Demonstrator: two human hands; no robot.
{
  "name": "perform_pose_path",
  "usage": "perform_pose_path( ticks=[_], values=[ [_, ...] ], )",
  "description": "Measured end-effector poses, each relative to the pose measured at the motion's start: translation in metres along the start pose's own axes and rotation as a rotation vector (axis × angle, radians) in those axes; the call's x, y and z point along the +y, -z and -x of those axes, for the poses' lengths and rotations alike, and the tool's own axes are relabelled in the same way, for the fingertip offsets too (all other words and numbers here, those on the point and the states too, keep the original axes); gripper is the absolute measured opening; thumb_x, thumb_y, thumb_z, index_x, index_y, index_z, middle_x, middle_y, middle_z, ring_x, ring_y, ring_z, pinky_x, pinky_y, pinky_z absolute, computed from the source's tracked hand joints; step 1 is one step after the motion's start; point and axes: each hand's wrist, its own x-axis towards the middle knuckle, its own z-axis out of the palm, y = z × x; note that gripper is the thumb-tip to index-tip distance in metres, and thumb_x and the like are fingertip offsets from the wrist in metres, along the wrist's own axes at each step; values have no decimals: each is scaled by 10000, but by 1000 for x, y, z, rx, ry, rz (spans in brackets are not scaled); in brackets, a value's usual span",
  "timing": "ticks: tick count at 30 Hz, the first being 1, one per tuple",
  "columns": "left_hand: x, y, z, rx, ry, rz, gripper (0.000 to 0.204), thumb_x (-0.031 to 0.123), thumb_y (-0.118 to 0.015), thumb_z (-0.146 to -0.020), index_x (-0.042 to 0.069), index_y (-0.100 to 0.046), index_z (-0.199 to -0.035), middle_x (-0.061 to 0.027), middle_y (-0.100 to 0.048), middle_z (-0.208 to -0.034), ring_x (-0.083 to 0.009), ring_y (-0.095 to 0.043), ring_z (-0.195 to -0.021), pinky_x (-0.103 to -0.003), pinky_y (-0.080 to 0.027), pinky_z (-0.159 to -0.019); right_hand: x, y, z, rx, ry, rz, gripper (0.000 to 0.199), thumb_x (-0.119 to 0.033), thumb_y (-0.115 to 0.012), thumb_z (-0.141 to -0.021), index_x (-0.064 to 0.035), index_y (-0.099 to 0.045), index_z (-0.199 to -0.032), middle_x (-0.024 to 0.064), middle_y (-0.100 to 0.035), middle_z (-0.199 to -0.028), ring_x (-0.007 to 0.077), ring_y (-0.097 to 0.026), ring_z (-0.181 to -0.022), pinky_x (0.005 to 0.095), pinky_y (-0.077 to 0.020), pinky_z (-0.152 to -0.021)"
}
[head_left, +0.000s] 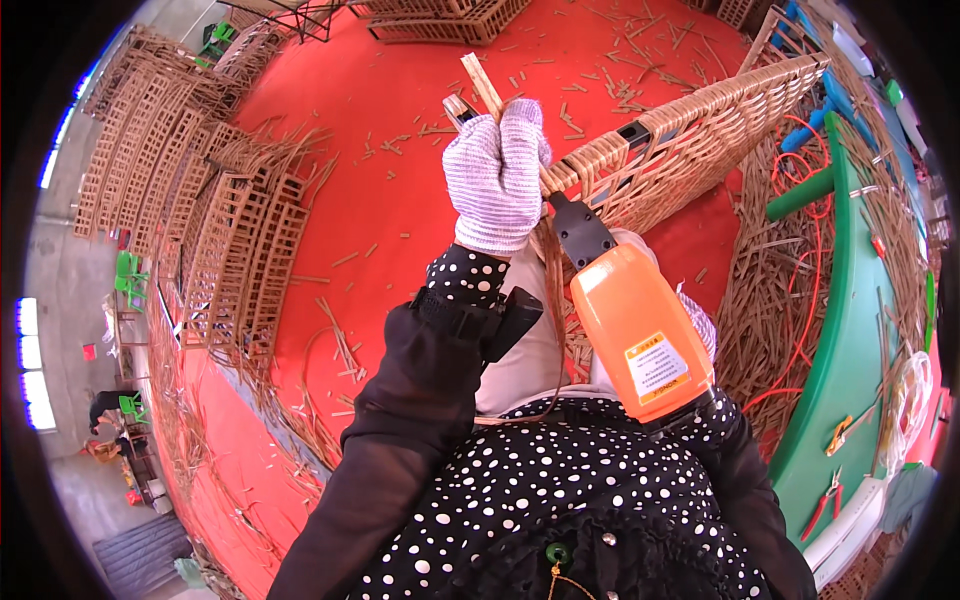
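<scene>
Left hand (497, 175) in white knit glove, fist clenched on pale flat rattan strips (482, 85) at the woven tan wicker panel's (690, 130) corner, steadying them for the orange plastic nail gun (640, 335); right hand hidden, grip unreadable.

- A wicker-weaving workshop, with a big red floor (400, 130) strewn with cut cane scraps (620, 95).
- Finished woven frames (240, 250) stand stacked in rows on the left, more at the far edge.
- Loose bundles of cane strips (770, 300) lie heaped beside a green table (850, 340).
- Pliers (825, 500) and other small tools lie on that table.
</scene>
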Motion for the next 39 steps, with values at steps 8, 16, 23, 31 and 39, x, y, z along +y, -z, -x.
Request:
perform_pose_path(
  ticks=[8, 16, 23, 31, 39],
  values=[
    [3, -3, -4, 2, 48, 9, 332, 243, -505, -911, 11, -568, -681, -12, -509, -545, -75, -471, -484, -245, -357, -447, -4, 10, -1, 14, -10, -9, 234, -219, -618, -799, -56, -599, -966, 134, -602, -906, 227, -604, -817, 340, -470, -709],
    [-11, 19, 0, 169, 119, -34, 347, 215, -483, -900, 9, -508, -622, -22, -434, -496, -104, -397, -452, -275, -300, -417, 25, 11, 28, 105, -93, -145, 227, -221, -622, -796, -51, -605, -945, 138, -606, -880, 222, -612, -789, 333, -475, -688],
    [-5, -7, 6, -5, 38, 40, 350, 209, -442, -931, 4, -501, -653, -23, -424, -474, -100, -390, -436, -274, -303, -436, -43, 28, 47, 8, 430, 578, 390, -246, -666, -753, -49, -558, -1072, 121, -623, -958, 257, -611, -860, 316, -478, -750],
    [-8, 5, -3, -79, 24, -12, 358, 225, -447, -933, -21, -518, -683, -49, -478, -504, -117, -440, -461, -279, -354, -470, -141, 88, 80, 552, 108, 414, 518, -139, -719, -683, -23, -497, -1136, 67, -619, -971, 165, -581, -866, 286, -460, -823],
    [-1, 8, 0, -158, 87, 30, 337, 217, -439, -940, -12, -509, -703, -49, -490, -525, -112, -461, -484, -271, -361, -478, -154, 251, 110, 1020, -632, 1410, 671, -281, -591, -698, 15, -340, -1245, 221, -611, -951, 376, -597, -891, 408, -472, -782]
  ],
)
